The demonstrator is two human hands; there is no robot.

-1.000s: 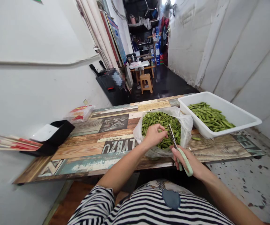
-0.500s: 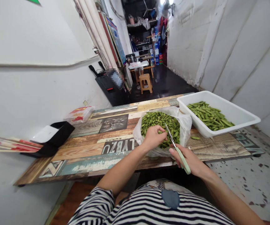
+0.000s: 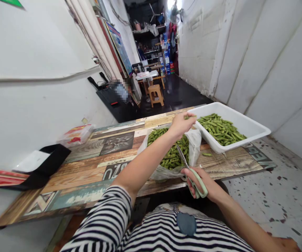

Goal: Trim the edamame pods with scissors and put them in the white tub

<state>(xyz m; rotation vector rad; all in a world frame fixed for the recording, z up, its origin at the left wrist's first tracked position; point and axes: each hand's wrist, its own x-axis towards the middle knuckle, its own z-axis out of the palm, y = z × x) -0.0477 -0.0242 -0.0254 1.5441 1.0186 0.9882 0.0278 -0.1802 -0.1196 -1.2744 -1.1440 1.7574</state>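
Note:
My left hand (image 3: 182, 123) is closed on a green pod (image 3: 187, 117), above the near left corner of a white tub (image 3: 256, 129) that holds a heap of green pods (image 3: 220, 130). Green-handled scissors (image 3: 199, 182) are held in my right hand (image 3: 202, 180), their blades pointing over the pods in a clear plastic bag (image 3: 195, 141). The bag lies open on the table, left of the tub, full of green pods (image 3: 170, 157). One loose pod (image 3: 207, 154) lies on the table between bag and tub.
The wood-patterned table (image 3: 88, 171) carries a black holder (image 3: 44, 168) with red-and-white chopstick packets (image 3: 4, 177) at the left and a red-and-clear plastic packet (image 3: 76, 134) behind it. Beyond the table stand a brown stool (image 3: 155, 95) and a small white table (image 3: 147, 75).
My left hand has moved from over the bag, forward and right, to the tub's edge with a pod. My right hand has turned the scissors slightly, and the whole view has shifted.

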